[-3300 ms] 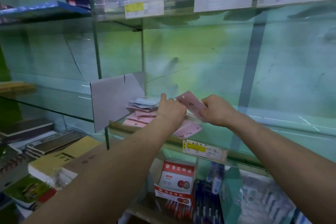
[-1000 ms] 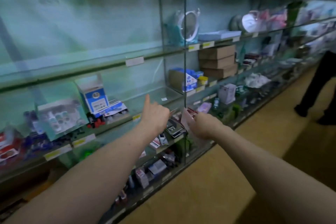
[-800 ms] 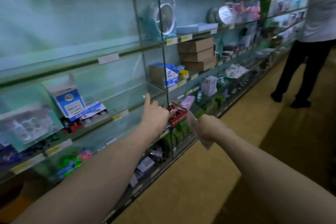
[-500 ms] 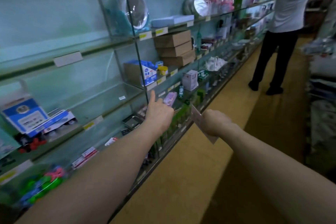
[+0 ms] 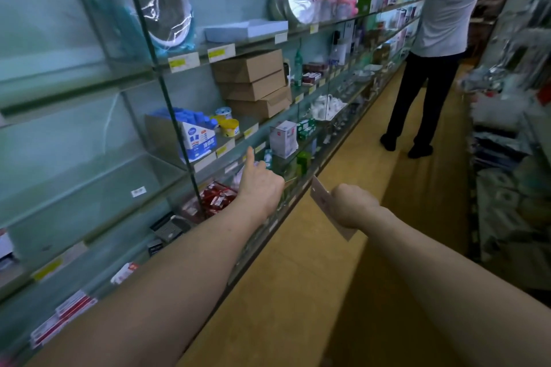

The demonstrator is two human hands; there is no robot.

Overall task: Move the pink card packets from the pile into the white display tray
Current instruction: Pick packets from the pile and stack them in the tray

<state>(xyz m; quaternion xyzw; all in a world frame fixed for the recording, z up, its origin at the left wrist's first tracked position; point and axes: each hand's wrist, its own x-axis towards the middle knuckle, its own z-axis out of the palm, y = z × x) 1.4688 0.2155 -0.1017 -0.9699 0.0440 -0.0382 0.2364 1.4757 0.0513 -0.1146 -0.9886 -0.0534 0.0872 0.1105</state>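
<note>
Right hand (image 5: 353,207) round packet (image 5: 319,197) (print illegible)

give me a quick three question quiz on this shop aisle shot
1. True or false: the pink card packet lies on a shelf.
2. How many brown boxes are stacked on the middle shelf? A two, B three, C five.
3. Fill in: the person ahead wears a ___ top.
Key: 1 false, the right hand grips it; 2 B; 3 white.
</note>
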